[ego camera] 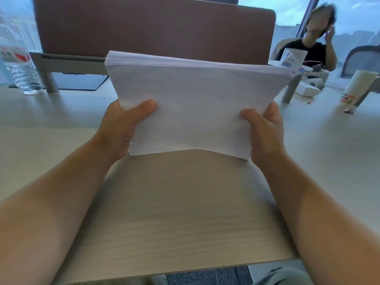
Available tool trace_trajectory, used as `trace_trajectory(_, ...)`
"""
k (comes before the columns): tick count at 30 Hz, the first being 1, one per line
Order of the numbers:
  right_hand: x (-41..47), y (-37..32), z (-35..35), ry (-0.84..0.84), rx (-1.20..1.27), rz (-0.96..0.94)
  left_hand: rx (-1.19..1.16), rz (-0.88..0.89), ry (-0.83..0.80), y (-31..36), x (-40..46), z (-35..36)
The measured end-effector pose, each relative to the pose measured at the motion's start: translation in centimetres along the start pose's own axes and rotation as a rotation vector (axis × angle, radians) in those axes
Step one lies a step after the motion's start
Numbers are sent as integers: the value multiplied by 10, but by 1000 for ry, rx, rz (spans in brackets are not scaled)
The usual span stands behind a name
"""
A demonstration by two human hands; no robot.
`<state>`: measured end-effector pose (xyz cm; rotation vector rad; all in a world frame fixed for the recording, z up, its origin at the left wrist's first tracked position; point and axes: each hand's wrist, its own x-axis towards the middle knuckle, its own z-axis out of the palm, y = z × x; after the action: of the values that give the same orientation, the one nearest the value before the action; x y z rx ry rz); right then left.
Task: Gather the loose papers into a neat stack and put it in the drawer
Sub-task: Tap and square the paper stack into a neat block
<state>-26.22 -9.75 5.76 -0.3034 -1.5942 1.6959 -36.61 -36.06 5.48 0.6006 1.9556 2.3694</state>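
— Holding where?
— Stack of papers (pixel 195 103) clamped between my left hand (pixel 121 128) and right hand (pixel 265 132), above the counter (pixel 174 212), long axis spanning both grips
— Drawer?
— Not visible

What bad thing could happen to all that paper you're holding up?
The stack is gripped only at its bottom corners by the left hand and right hand, so sheets might slip or fan out. Its bottom edge already bows between the hands, so it may bend more. Swinging it sideways could knock the bottle or the cup.
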Motion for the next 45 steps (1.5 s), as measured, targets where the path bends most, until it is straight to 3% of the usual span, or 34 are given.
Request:
trace_trajectory(4, -2, 2, 3, 11, -102, -62, 78, 4, 154, -1, 2, 5)
trace_trajectory(8, -15, 0, 12, -95, -371, -269, 218, 43, 110, 1, -2, 15)
trace_trajectory(11, -18, -3, 13, -117, -353, -342, 222, 91, 121, 4, -6, 20)
trace_trajectory(17, -4, -15, -1, -5, -1, -215, 26, 84, 167, 17, 0, 9)
trace_trajectory(24, -1, -6, -2, -38, 11, -51, 23, -16, 87, 4, 1, 1)
trace_trajectory(31, -4, 1, 5, -8, -216, -105, 138, 48, 6, 4, -7, 15)
trace_trajectory(34, -4, 1, 7, 64, -295, -156, 218, 81, 95, 4, -6, 20)
trace_trajectory(38, -2, -4, 4, 61, -90, -202, 158, 97, 213, 9, -2, 15)
trace_trajectory(41, 0, -11, -2, 40, 32, -171, 55, 101, 158, 11, 1, 6)
trace_trajectory(45, 1, -7, -2, 20, 1, -88, -13, 54, 69, 6, 3, -1)
